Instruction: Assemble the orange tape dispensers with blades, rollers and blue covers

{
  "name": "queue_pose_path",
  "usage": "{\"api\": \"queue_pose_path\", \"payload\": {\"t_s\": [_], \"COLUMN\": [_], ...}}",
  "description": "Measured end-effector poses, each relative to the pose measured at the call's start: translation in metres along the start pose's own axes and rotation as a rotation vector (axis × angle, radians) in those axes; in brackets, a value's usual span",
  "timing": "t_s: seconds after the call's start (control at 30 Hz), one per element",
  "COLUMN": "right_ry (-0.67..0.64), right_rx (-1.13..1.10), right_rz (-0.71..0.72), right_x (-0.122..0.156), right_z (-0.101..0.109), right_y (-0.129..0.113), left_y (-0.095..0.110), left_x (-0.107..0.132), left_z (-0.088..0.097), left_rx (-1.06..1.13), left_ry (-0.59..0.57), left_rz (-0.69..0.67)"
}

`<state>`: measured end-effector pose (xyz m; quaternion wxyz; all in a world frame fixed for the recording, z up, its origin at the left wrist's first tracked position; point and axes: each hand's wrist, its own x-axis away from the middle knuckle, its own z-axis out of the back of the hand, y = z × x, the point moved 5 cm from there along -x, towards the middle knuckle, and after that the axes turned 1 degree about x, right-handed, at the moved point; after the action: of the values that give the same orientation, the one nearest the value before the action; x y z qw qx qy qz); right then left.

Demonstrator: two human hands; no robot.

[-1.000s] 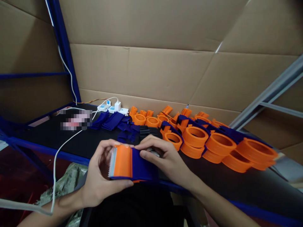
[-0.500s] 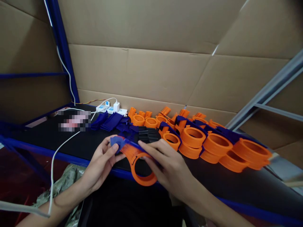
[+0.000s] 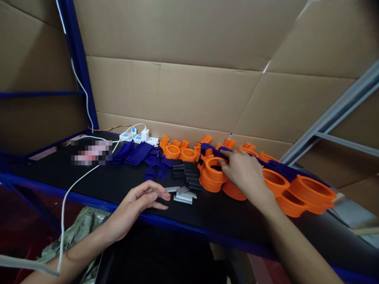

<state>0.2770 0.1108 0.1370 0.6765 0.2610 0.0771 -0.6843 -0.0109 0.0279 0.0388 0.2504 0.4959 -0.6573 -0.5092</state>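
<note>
My left hand [image 3: 141, 202] rests on the black bench top, fingers stretched out and holding nothing, its tips just left of a few small grey metal blades [image 3: 183, 195]. My right hand [image 3: 242, 172] reaches into the row of orange and blue tape dispensers [image 3: 310, 191], fingers curled on one orange dispenser [image 3: 213, 170] at the row's left end. Black small parts [image 3: 187, 170] are stacked just behind the blades.
Blue plastic pieces [image 3: 139, 152] lie in piles at the back left, beside a white power strip [image 3: 139, 137] whose cable [image 3: 74, 185] runs off the front edge. Cardboard walls the bench behind. A blue frame rail [image 3: 183, 228] edges the front.
Both hands held one orange and blue dispenser near the front edge. My right hand has now carried it back to the row, and my left hand has let go and dropped flat.
</note>
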Motion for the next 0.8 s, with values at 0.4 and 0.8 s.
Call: {"api": "queue_pose_path", "payload": {"t_s": [0.4,0.8], "right_ry": [-0.071,0.109], "right_rx": [-0.092,-0.348], "right_rz": [0.046,0.058], "right_x": [-0.003,0.024], "right_z": [-0.006,0.019], "right_y": [0.003,0.014], "left_y": [-0.004,-0.007], "left_x": [0.002,0.001], "left_z": [-0.006,-0.006], "left_rx": [-0.069,-0.069], "left_ry": [-0.092,-0.086], "left_rz": [0.041,0.051]}}
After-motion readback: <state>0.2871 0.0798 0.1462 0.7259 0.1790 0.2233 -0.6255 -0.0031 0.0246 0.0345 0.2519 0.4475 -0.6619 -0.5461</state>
